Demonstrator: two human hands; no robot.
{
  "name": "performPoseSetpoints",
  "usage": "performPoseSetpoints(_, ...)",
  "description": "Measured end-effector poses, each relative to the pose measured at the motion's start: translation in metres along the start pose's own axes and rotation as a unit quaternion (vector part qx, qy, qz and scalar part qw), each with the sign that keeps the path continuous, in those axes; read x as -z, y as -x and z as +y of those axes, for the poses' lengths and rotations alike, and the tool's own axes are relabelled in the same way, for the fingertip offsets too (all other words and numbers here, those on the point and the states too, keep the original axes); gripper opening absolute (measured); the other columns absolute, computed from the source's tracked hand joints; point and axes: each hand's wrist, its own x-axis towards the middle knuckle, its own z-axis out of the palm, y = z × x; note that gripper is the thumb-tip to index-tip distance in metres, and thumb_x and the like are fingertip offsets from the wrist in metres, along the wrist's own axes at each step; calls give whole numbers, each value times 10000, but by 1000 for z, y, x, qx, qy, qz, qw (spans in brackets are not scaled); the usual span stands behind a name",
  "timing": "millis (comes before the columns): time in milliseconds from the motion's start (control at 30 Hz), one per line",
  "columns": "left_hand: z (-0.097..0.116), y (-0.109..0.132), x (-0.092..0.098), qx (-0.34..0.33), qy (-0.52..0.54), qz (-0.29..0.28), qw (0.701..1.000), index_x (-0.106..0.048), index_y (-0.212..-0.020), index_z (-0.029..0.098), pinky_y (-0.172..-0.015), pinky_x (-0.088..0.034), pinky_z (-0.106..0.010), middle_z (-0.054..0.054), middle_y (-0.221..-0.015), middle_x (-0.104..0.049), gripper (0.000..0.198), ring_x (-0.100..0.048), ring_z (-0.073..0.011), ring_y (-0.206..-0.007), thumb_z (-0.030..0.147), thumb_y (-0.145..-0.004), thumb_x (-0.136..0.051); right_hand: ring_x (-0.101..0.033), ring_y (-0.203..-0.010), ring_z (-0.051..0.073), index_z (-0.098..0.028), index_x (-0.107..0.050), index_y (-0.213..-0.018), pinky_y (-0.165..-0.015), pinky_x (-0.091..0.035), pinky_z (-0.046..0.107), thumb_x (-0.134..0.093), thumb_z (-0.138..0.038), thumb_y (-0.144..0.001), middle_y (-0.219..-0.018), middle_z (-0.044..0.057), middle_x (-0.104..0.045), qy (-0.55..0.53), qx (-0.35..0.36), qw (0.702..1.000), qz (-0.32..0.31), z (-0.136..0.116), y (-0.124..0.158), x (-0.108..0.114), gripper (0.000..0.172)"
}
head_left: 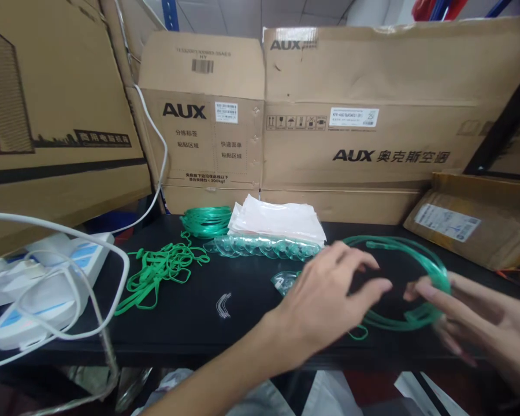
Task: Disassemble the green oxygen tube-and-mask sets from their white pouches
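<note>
My right hand (463, 315) is closed around the right side of a coil of clear green tubing (431, 263), a loose ring held just above the black table. At the ring's left side is my left hand (325, 294), its thumb and fingers apart; I cannot tell whether it touches the tubing. Partly behind my left hand lies a clear green plastic mask (285, 282). A thin green elastic loop (359, 332) shows below that hand. Farther back, a row of nested clear green masks (264, 247) lies before a stack of white plastic bags (277, 219).
Another green tubing coil (205, 221) and a tangle of green elastic straps (164, 268) lie to the left. Small thin metal-looking strips (223, 305) rest mid-table. White power strips (39, 312) with cables occupy the far left. Cardboard boxes (372, 138) wall the back; a taped box (481, 214) sits right.
</note>
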Motion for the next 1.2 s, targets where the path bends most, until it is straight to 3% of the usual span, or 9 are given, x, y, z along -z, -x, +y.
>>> performPoseSetpoints(67,-5,-13,16,-8,-30,49,998,-602,-1291,188,-1111,-429,-288,-53,-1265,-641,370,-574,-182,-1232,399,-989,-635,-502,-429,164,-243,-722,-873,-417,-429,273,-645,-652,-867,-491,-1,-530,17,-4,998,-59,-19,-23,11,416)
performPoseSetpoints(133,-12,-27,29,-28,-61,49,997,-521,-1408,178,-1154,-400,-331,-71,-1368,-598,540,-516,-206,-1316,426,-954,-676,-489,-452,137,-228,-718,-839,-469,-459,270,-684,-639,-847,-586,11,-603,41,50,992,-104,-37,-42,16,412)
performPoseSetpoints(233,-24,-47,40,-50,-91,-15,994,-443,-1504,192,-1161,-397,-399,-83,-1481,-537,691,-467,-251,-1382,498,-930,-676,-478,-497,119,-228,-720,-932,-471,-436,245,-665,-653,-858,-741,22,-687,70,95,984,-130,-56,-60,15,435)
performPoseSetpoints(333,-34,-64,43,-72,-100,-74,990,-563,-1415,190,-1118,-421,-378,-75,-1393,-626,558,-548,-249,-1299,441,-928,-670,-469,-540,121,-221,-718,-973,-474,-400,235,-630,-684,-869,-781,26,-702,84,103,983,-127,-65,-67,9,483)
performPoseSetpoints(500,-50,-79,48,-30,-49,-125,990,-734,-1138,185,-859,-498,-303,-35,-1039,-763,288,-676,-189,-937,323,-915,-616,-523,-569,124,-202,-704,-996,-527,-403,251,-659,-630,-882,-780,24,-690,69,110,986,-105,-61,-69,3,445)
performPoseSetpoints(667,-66,-78,50,21,9,-114,993,-757,-1065,182,-878,-481,-288,-38,-1051,-760,240,-665,-181,-998,314,-891,-657,-557,-569,135,-189,-676,-1021,-494,-378,243,-690,-581,-879,-678,4,-637,27,82,990,-110,-45,-70,-3,416)
performPoseSetpoints(800,-74,-77,47,36,49,-137,989,-736,-1100,166,-857,-484,-284,-35,-1027,-757,286,-668,-159,-921,380,-928,-659,-588,-602,147,-175,-683,-977,-524,-437,251,-665,-587,-890,-756,45,-686,11,70,989,-128,-33,-75,-4,421)
performPoseSetpoints(1067,-69,-93,41,26,48,-114,992,-740,-1064,229,-823,-474,-303,-12,-1057,-758,431,-669,-192,-940,616,-902,-643,-601,-557,195,-186,-740,-778,-550,-500,320,-813,-692,-597,-626,56,-691,-23,74,992,101,-47,-72,9,542)
performPoseSetpoints(1200,-56,-96,42,0,71,-117,991,-736,-1001,224,-816,-463,-287,7,-973,-766,396,-673,-171,-919,585,-958,-577,-605,-532,189,-202,-781,-826,-547,-498,321,-837,-632,-619,-624,51,-712,-35,56,982,178,-52,-62,15,481)
